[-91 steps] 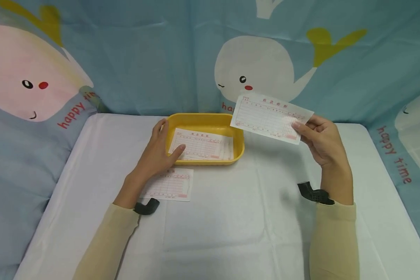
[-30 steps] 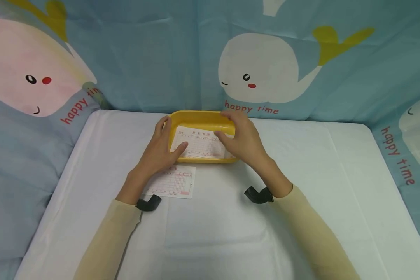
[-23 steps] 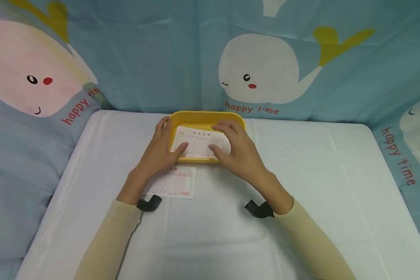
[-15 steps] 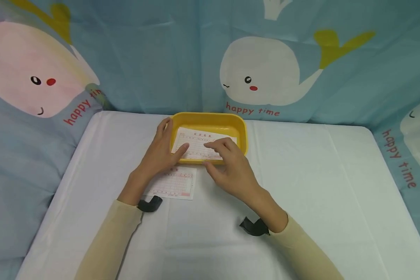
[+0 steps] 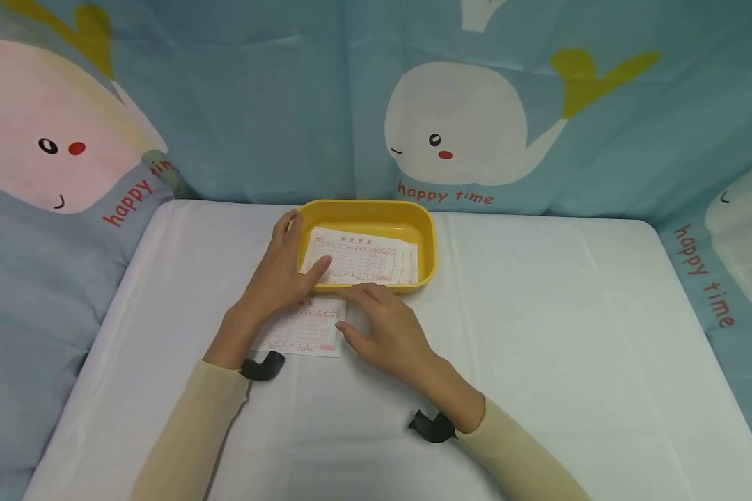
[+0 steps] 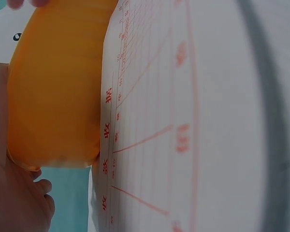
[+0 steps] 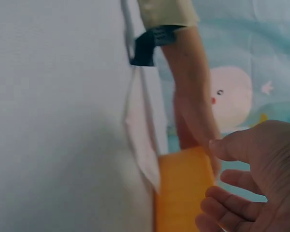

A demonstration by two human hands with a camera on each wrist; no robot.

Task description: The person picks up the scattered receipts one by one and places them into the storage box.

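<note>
A yellow plastic tray (image 5: 430,243) holds several red-printed receipt slips (image 5: 351,257), fanned slightly to the right. My left hand (image 5: 276,271) grips the tray's left end, its thumb over the front rim. Below that hand, in front of the tray, another receipt slip (image 5: 307,330) lies on the table, its left part covered by the hand and wrist; it fills much of the left wrist view as a printed sheet (image 6: 145,121). My right hand (image 5: 388,334) hovers at that slip's right edge, fingers loosely spread and holding nothing. Whether it touches the slip I cannot tell.
A white cloth (image 5: 551,313) covers the table. Behind and at both sides hangs a blue curtain (image 5: 276,118) with whale prints, close to the tray's back. Black wrist mounts (image 5: 434,426) sit on both forearms.
Three seconds ago my right hand held a receipt slip up to the right of the tray. It then went empty-handed over the tray and moved down toward the loose slip. My left hand stayed.
</note>
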